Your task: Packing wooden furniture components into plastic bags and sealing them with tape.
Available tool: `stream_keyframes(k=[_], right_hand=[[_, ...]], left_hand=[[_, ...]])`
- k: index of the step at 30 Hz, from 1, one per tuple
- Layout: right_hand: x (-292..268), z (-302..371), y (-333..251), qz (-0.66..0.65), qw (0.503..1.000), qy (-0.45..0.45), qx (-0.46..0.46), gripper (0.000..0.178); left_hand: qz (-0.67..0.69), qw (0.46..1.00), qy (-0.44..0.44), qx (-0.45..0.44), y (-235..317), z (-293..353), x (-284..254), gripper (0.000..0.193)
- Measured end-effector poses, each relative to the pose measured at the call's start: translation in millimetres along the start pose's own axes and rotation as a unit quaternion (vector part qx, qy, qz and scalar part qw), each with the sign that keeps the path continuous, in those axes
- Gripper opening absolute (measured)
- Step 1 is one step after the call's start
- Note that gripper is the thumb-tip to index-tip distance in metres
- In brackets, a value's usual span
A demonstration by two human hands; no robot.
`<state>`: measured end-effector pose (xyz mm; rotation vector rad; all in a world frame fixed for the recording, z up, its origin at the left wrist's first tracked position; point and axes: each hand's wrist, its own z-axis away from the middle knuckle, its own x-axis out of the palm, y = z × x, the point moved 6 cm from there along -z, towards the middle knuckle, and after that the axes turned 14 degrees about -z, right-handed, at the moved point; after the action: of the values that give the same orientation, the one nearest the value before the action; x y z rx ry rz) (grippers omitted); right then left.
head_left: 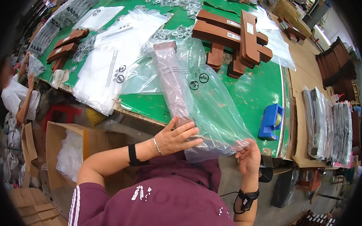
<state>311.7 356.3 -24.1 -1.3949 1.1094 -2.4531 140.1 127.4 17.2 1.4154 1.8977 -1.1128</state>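
A long reddish-brown piece (170,78) lies inside a clear plastic bag (216,96) at the near edge of the green table. My left hand (176,139) rests on the near end of the bagged piece, fingers stretched out and apart. At the bag's lower right corner, my right hand (248,154) pinches the loose plastic between thumb and fingers. The bag is much wider than the piece, and its spare part spreads flat to the right. Beyond it are several stacked brown pieces (229,34) with white labels.
White printed plastic bags (110,57) lie left on the green table (250,104). A blue tape dispenser (271,122) stands at the right edge. Small metal parts (179,4) are heaped at the back. A cardboard box (67,128) stands below left; another person (22,92) works at far left.
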Motion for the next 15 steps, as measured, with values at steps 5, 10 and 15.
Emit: stream_keyframes(k=[5,10,15], right_hand=[[0.5,-6.7,-11.2,0.030,0.998,-0.013,-0.059,0.040],[36.2,-6.3,-15.9,0.218,0.974,-0.016,-0.063,0.071],[52.1,-18.3,-38.9,0.546,0.800,-0.034,-0.246,0.073]], left_hand=[[0.013,0.997,0.052,-0.055,-0.3,0.8,3.8,0.042],[0.020,0.991,0.068,-0.117,5.4,-2.7,4.1,0.036],[0.054,0.988,0.066,-0.125,-1.3,-4.3,0.6,0.034]])
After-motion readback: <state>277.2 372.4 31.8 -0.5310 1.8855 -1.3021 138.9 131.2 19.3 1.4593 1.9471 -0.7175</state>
